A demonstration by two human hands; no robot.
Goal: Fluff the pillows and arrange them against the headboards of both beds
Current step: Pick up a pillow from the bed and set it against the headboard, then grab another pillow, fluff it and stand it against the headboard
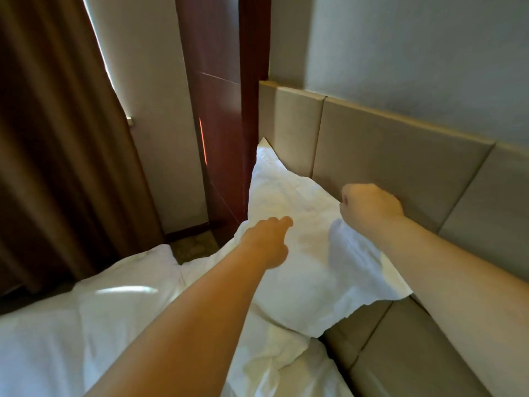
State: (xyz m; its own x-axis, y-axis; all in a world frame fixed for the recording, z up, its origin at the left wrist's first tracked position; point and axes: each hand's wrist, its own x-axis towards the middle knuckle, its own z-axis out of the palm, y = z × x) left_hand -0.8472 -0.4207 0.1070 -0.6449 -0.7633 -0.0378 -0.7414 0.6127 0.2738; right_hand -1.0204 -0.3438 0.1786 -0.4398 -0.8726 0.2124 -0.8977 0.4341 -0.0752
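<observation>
A white pillow [289, 224] leans against the padded beige headboard [400, 156] at the head corner of the bed [86, 325], next to a dark wooden panel [223, 110]. The right hand [370, 206] is clenched around the pillow's upper edge by the headboard, bunching the fabric. The left hand [269, 239] rests on the pillow's front with fingers curled; whether it grips cloth I cannot tell.
</observation>
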